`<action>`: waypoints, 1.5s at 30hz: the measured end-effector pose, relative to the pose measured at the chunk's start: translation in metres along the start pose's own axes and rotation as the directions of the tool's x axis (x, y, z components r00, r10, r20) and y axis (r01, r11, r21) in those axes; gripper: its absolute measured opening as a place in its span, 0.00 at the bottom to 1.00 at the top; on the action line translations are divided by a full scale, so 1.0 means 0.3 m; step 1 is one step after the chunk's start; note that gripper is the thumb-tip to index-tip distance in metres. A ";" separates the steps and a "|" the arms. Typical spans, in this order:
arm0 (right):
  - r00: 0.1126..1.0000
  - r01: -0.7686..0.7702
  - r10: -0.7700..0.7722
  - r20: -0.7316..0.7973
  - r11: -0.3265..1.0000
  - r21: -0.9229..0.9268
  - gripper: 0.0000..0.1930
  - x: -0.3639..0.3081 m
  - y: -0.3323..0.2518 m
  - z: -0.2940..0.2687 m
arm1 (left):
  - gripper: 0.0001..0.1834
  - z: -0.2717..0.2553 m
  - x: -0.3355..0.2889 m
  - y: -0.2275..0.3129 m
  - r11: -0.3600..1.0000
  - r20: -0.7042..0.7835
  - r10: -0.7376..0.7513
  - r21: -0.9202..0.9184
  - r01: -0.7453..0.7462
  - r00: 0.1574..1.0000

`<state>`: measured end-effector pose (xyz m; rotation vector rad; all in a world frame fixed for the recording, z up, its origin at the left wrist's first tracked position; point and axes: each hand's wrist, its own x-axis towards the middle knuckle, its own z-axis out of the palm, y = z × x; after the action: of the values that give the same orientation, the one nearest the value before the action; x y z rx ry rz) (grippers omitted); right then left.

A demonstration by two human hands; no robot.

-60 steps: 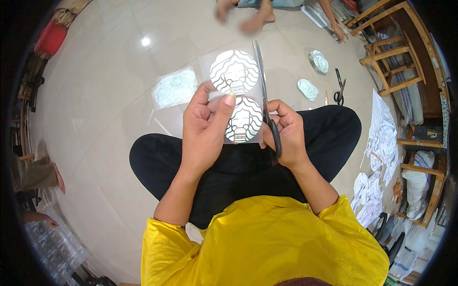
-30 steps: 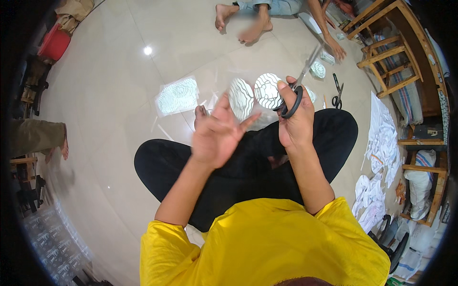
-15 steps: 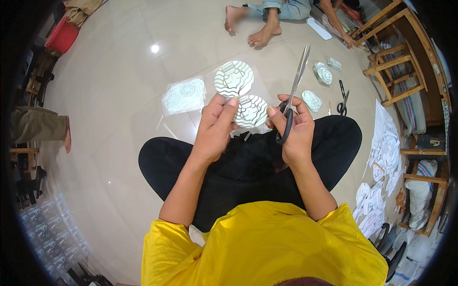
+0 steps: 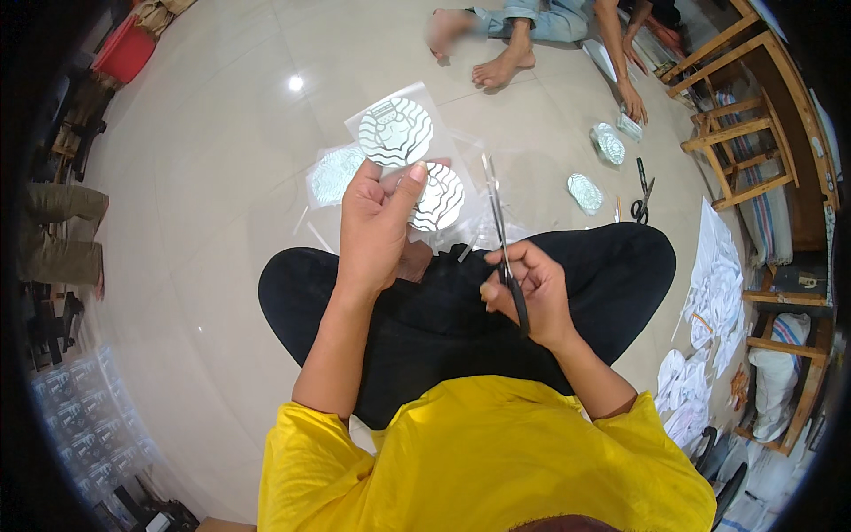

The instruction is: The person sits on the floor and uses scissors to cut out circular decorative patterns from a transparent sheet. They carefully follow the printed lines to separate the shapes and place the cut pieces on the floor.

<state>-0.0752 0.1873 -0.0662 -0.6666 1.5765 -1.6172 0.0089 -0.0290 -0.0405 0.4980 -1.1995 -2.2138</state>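
My left hand pinches a pale film sheet between thumb and fingers. A round, wavy-patterned sticker shows whole on this sheet, and a second round sticker sits below it, partly covered by my thumb. In my right hand are long-bladed scissors with black handles, blades pointing up and nearly closed. The blades stand to the right of the stickers, apart from them. Behind my left hand lies a stack of similar sheets on the floor.
Small bundles of round stickers lie to the right, near black scissors. A co-worker's hand touches a bundle at the upper right. White paper scraps and wooden stools line the right side. A red tub stands upper left.
My left hand has moved the stickers left and turned them. The scissors have dropped away, their blades now apart from the sheet. The co-worker's hand has reached down to a bundle.
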 end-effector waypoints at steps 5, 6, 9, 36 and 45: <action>0.996 -0.007 0.014 0.088 0.997 -0.079 0.17 -0.047 0.031 -0.026 | 0.18 0.005 -0.011 0.010 1.000 -0.005 -0.017 -0.008 0.017 1.000; 0.996 -0.016 0.023 0.087 0.997 -0.074 0.17 -0.049 0.029 -0.027 | 0.19 0.006 -0.009 0.012 1.000 -0.004 -0.015 -0.008 0.015 1.000; 0.996 -0.011 0.016 0.087 0.998 -0.066 0.16 -0.048 0.027 -0.028 | 0.19 0.007 -0.012 0.014 1.000 0.010 -0.003 0.003 0.003 1.000; 0.996 -0.015 0.023 0.081 0.996 -0.090 0.14 -0.037 0.003 -0.007 | 0.22 0.012 -0.022 0.009 0.998 0.028 0.020 0.057 -0.022 0.999; 0.996 -0.055 0.062 0.062 0.993 -0.104 0.13 -0.039 0.007 -0.006 | 0.18 0.013 -0.018 0.008 0.999 0.005 0.010 0.050 -0.010 1.000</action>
<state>-0.0697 0.1980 -0.0669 -0.7140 1.6246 -1.4653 0.0114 -0.0240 -0.0361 0.5064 -1.2604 -2.1824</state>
